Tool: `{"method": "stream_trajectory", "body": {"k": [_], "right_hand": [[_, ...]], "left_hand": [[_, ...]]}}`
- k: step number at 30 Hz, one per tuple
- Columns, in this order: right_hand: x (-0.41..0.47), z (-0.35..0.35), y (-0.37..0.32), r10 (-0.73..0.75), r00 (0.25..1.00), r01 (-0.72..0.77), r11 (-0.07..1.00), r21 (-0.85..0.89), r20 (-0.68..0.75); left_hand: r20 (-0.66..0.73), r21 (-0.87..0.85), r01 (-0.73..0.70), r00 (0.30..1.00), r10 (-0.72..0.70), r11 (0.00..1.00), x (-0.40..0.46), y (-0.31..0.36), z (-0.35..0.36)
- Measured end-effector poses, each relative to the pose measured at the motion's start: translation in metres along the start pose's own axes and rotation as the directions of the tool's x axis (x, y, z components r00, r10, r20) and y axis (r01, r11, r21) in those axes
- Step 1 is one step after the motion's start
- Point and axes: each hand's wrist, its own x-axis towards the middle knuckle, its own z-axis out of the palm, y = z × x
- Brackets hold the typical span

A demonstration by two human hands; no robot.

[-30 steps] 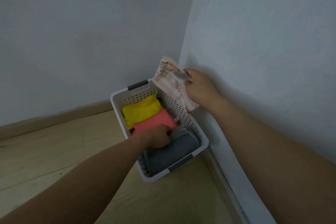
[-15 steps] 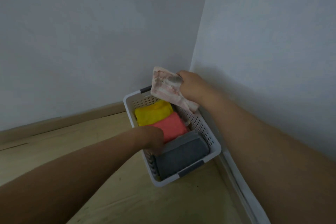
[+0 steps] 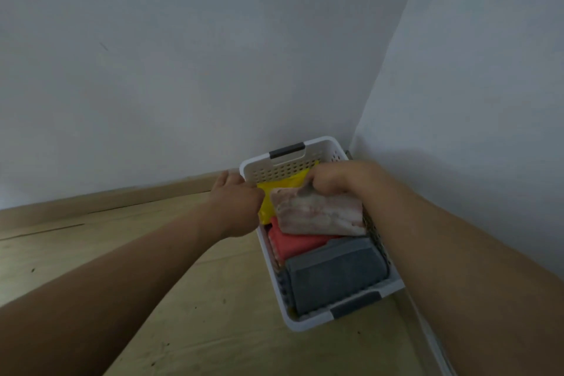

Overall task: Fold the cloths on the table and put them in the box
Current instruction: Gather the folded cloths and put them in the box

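- The white perforated plastic basket stands on the pale wooden worktop, pushed into the corner where the two grey-white walls meet.
- It has a dark grey handle on its far end and another on its near end.
- Three folded cloths sit in a row inside: a yellow cloth at the far end, a coral-pink cloth in the middle, and a grey cloth at the near end.
- The right hand grasps a folded pink-and-white marbled cloth by its far edge, fingers curled over it.
- That cloth lies across the basket's width, above the yellow and pink cloths, its near edge touching the grey one.
- The left hand is at the basket's left rim, beside the marbled cloth's left end. Its fingers are hidden behind the back of the hand, so I cannot tell whether it grips the rim, the cloth or nothing.
- Both bare forearms reach in from the lower corners of the view.
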Motion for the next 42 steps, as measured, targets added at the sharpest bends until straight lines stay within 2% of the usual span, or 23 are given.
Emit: {"method": "stream_trajectory", "body": {"k": [7, 10, 13, 22, 26, 30, 33, 36, 42], "right_hand": [[0.006, -0.009, -0.014, -0.067, 0.997, 0.068, 0.997, -0.021, 0.042], [0.010, 0.001, -0.027, -0.049, 0.981, 0.076, 0.988, -0.135, 0.190], [0.026, 0.026, -0.028, -0.028, 0.975, 0.086, 0.962, -0.258, 0.219], [0.054, 0.062, -0.016, -0.013, 0.989, 0.041, 0.981, -0.191, 0.147], [0.057, 0.063, -0.012, 0.012, 0.998, -0.005, 0.995, -0.102, 0.061], [0.048, 0.053, -0.005, 0.032, 0.999, -0.032, 0.999, -0.012, -0.018], [0.026, 0.044, -0.007, 0.037, 0.994, -0.025, 0.993, 0.113, -0.099], [-0.029, 0.031, -0.019, 0.055, 0.972, -0.013, 0.983, 0.183, -0.228], [-0.209, -0.039, -0.078, 0.094, 0.954, -0.029, 0.974, 0.225, -0.283]], "left_hand": [[-0.011, -0.011, -0.004, 1.000, 0.004, 1.000, 0.013, -0.006, 0.002], [-0.031, -0.008, 0.001, 1.000, -0.002, 1.000, 0.015, -0.011, 0.004], [-0.062, -0.040, 0.029, 0.998, -0.032, 0.999, 0.018, -0.016, 0.005], [-0.049, -0.158, 0.029, 0.998, -0.037, 0.987, 0.021, -0.015, 0.007], [-0.021, -0.222, 0.035, 0.999, -0.041, 0.974, 0.024, -0.010, 0.007], [-0.056, -0.263, 0.036, 0.997, -0.053, 0.964, 0.027, -0.008, 0.013], [-0.075, -0.369, 0.043, 0.994, -0.076, 0.928, 0.018, -0.009, 0.013], [-0.061, -0.362, 0.072, 0.993, -0.100, 0.929, -0.008, -0.011, -0.011], [-0.025, -0.363, 0.093, 0.994, -0.109, 0.927, -0.108, -0.016, -0.139]]}}
